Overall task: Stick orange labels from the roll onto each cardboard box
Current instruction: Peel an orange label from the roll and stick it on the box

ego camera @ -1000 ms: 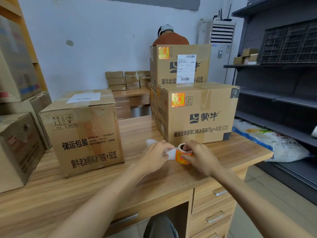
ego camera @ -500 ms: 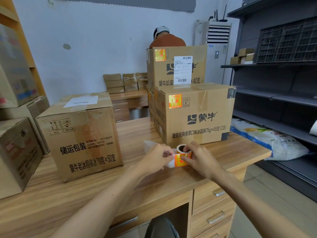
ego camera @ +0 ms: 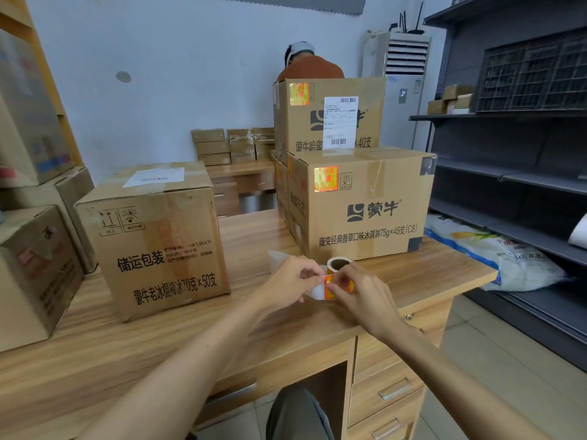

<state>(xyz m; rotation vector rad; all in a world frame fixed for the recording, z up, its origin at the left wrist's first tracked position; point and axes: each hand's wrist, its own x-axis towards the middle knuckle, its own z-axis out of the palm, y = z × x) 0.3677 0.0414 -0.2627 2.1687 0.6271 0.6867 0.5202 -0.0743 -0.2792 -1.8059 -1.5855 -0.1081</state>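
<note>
roll [ego camera: 339,264] | labelled box [ego camera: 365,211] just behind | plain box [ego camera: 152,242] left, apart

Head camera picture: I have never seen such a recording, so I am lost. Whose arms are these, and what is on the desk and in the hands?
There is no machine here: a person wears a camera on the head, so the picture looks forward and down along their own arms. The left hand pinches the white backing paper of a small label roll, which the right hand holds, touching an orange label. On the wooden desk stand cardboard boxes: the left box shows no orange label on the sides in view; the front right box and the upper box behind it each carry one. Another person is behind the boxes.
</note>
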